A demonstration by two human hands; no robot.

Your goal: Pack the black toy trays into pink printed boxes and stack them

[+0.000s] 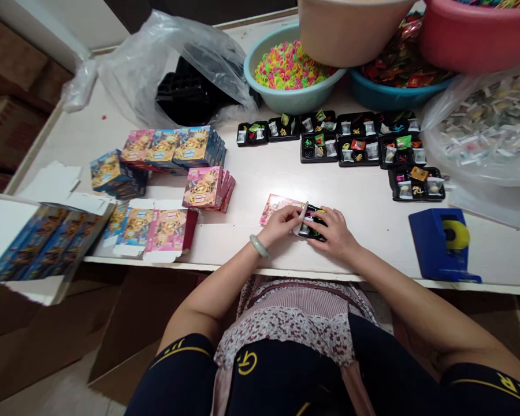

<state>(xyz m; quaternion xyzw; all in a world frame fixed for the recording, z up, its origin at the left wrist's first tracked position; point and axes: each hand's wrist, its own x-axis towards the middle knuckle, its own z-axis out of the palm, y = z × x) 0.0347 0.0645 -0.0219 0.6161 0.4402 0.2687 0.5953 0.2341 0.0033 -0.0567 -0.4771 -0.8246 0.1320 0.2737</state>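
A flat pink printed box (pixel 274 208) lies on the table in front of me, its white end flap (pixel 304 212) raised at the right. My left hand (pixel 281 224) is closed around that end of the box, fingers at the flap. Against the same end sits a small black compartment tray (pixel 312 230) with colourful bits in it. The fingers of my right hand (pixel 335 232) are wrapped over the tray's right side and hide part of it. How far the tray reaches inside the box is hidden by my hands.
Filled black trays (pixel 359 151) stand in rows at the back right. Behind them are a light-blue basin (pixel 268 99) of colourful rings and other tubs. Stacked boxes (pixel 201 188) are at left, with a clear bag (pixel 130 63) behind. A blue tape dispenser (pixel 433 245) sits right.
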